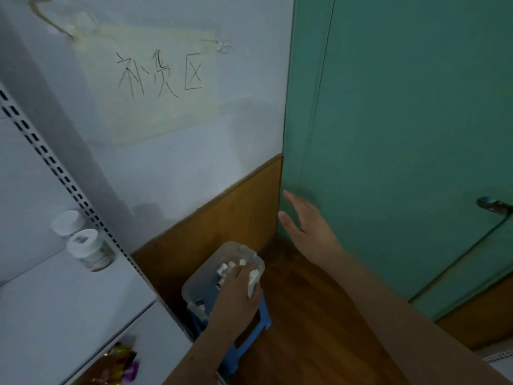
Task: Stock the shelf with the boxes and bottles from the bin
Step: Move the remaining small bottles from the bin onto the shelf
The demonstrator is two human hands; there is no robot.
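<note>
Reaching into the bin (194,284), the left hand (238,290) is curled around a small white bottle (253,282) at the rim; the right hand (308,226) is held flat-fingered beside the door (402,120).

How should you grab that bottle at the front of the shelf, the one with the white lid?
Probably around its body just under the white lid, coming in from the open front of the shelf. The front bottle stands upright, another bottle sits close behind it, and the slotted post runs beside it, so the front is the free side.
</note>
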